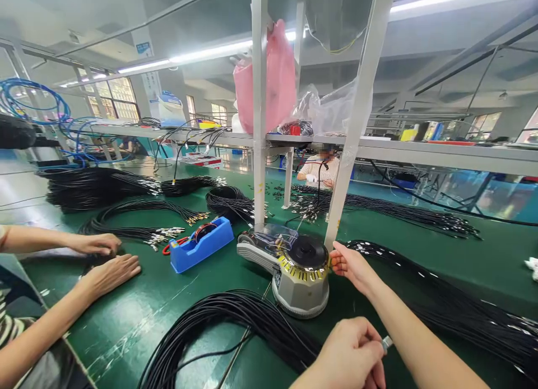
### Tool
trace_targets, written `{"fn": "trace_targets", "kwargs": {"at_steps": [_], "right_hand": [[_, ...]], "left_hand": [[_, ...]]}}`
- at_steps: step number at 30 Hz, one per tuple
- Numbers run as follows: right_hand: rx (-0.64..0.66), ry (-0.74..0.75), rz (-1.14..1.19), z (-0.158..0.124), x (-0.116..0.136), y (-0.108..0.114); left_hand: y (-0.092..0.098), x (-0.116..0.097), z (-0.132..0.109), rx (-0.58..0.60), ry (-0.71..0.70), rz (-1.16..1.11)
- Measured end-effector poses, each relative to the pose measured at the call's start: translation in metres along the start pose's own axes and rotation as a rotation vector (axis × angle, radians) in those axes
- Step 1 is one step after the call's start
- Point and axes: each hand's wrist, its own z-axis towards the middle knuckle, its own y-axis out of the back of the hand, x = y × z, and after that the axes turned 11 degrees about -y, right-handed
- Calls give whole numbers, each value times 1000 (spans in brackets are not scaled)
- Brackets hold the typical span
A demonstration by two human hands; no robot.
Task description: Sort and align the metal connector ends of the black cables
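Observation:
My left hand (355, 350) is closed round a cable end, whose silvery connector (386, 343) sticks out past the fingers on the right. Higher up, my right hand (348, 265) reaches to the right edge of a round grey tape dispenser (301, 291). Its thumb and fingers are drawn together there; what lies between them is too small to make out. Short yellow tape strips (300, 272) fan out around the dispenser's black disc (309, 250). A big coil of black cable (210, 316) lies in front of the dispenser, to its left.
A blue tape holder (202, 246) stands left of the dispenser. Another person's two hands (111, 271) rest at the left. Cable bundles (88, 190) and long black cables (445, 299) cover parts of the green table (155, 305). White shelf posts (351, 120) rise behind the dispenser.

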Motion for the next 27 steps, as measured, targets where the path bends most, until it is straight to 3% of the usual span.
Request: {"fn": "trace_targets", "kwargs": {"at_steps": [16,22,27], "right_hand": [[153,87,-108,-2,6,2],[137,141,-94,-2,11,-3],[94,293,20,-41,14,7]], "left_hand": [[7,-10,1,-148,-63,-63],[10,-11,0,-174,-86,-79],[12,-11,2,-247,-136,-146]]}}
